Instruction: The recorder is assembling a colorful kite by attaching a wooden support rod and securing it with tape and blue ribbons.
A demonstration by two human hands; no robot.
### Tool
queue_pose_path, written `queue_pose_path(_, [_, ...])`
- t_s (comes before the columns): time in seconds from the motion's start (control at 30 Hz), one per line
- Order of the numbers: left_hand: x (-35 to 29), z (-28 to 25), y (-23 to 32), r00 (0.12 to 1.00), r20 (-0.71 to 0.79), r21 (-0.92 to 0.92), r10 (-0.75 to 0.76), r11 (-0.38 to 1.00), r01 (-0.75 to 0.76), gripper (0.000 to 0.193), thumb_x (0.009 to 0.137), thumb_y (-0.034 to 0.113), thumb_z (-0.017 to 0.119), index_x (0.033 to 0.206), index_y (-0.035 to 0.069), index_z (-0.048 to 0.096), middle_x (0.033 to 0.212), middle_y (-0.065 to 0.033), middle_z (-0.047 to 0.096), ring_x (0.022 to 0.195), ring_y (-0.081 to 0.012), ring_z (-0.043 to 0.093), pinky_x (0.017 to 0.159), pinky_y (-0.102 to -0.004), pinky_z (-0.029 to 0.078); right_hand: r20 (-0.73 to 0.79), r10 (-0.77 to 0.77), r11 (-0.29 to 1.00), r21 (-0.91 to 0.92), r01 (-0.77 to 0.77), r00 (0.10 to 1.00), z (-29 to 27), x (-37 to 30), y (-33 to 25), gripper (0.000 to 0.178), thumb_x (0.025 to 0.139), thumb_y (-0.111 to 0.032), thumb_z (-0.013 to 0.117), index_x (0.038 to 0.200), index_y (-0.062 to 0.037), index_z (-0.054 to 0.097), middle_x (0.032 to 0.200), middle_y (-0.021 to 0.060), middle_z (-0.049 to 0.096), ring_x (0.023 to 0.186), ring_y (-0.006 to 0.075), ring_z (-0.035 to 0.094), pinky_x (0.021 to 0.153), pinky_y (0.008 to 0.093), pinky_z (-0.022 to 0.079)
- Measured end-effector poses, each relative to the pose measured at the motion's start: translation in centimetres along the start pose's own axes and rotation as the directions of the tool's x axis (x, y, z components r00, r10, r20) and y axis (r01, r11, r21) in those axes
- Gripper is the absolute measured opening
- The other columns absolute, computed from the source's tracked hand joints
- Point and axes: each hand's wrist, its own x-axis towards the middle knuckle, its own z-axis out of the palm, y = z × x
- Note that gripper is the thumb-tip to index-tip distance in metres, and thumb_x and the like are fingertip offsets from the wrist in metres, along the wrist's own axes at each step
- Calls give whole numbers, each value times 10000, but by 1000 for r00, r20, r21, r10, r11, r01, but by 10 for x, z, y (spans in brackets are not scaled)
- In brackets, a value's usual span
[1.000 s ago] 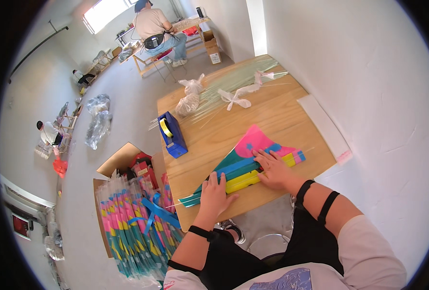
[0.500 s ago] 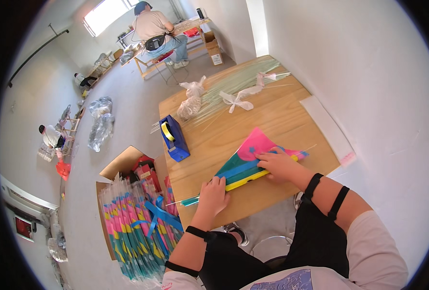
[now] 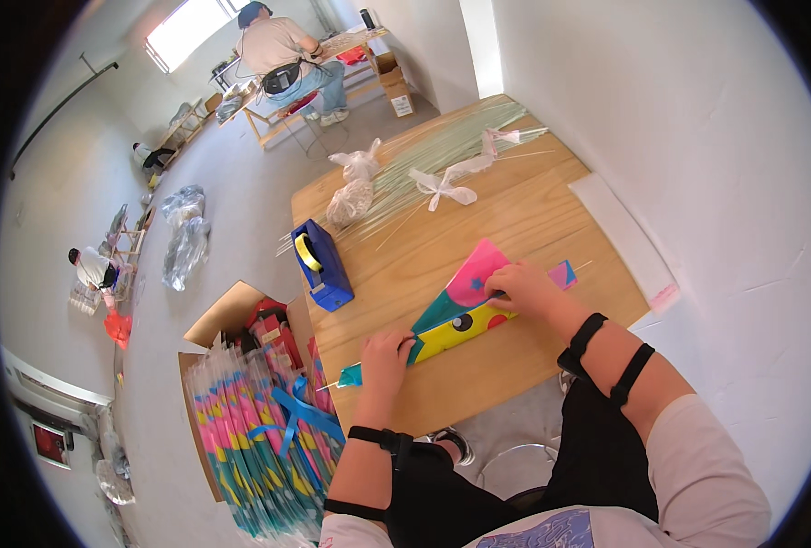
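Note:
A folded kite [image 3: 460, 334] of thin pink, teal and yellow sheet lies slantwise across the wooden table. A black-and-white eye and a red round patch show on its yellow part. Thin rod ends poke out past both of its ends. My left hand [image 3: 386, 362] is closed on the narrow teal end, fingers bent at the fold. Near the wide end, my right hand [image 3: 524, 290] pinches the upper edge of the yellow part, beside the pink area. My palms hide parts of the sheet.
A blue tape dispenser [image 3: 325, 265] stands at the table's left edge. Pale thin rods [image 3: 405, 187] and knotted plastic bags [image 3: 350, 199] lie at the far side. Left of the table, a carton [image 3: 193, 416] holds sleeved kites [image 3: 255, 434]. A person [image 3: 282, 55] sits working beyond.
The narrow yellow strip has become a broad yellow area with the eye and red patch showing, and the blue band is covered. Both hands have shifted slightly along with the fold.

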Motion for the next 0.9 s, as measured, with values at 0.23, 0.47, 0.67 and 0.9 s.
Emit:
queue_pose_path(0.23, [-6, 19, -2, 992, -126, 61, 6, 998, 1, 72, 982, 187, 708, 1002, 122, 735, 945, -81, 736, 950, -320, 683, 861, -455, 473, -166, -31, 999, 35, 38, 986, 16, -3, 3, 183, 930, -289, 791, 954, -130, 705, 994, 46, 684, 1033, 290, 662, 940, 429, 490])
queue_pose_path(0.47, [-11, 32, 3, 979, -206, 169, -3, 985, 39, 65, 993, 196, 700, 1020, 140, 714, 961, -59, 694, 964, -315, 646, 847, -456, 465, -270, 59, 988, 153, -17, 961, 31, -8, 8, 172, 899, -237, 814, 949, -118, 701, 1002, 39, 668, 1028, 294, 646, 947, 431, 485])
queue_pose_path(0.67, [-9, 29, 13, 974, -169, 94, -150, 981, 167, 178, 996, 152, 680, 1164, 107, 717, 1245, -95, 690, 1155, -353, 643, 999, -485, 482, -270, 39, 993, 117, -7, 962, 31, -9, 9, 164, 896, -239, 817, 941, -126, 706, 995, 32, 668, 1021, 284, 646, 950, 431, 482])
queue_pose_path(0.9, [-21, 50, 69, 976, 160, 191, 146, 966, -176, 696, 1014, 273, 651, 1616, -4, 436, 1732, -197, 348, 1617, -414, 284, 1319, -531, 236, -290, 29, 993, 120, 6, 957, 35, -6, 12, 168, 885, -246, 823, 934, -131, 710, 992, 30, 670, 1029, 280, 647, 956, 428, 482])
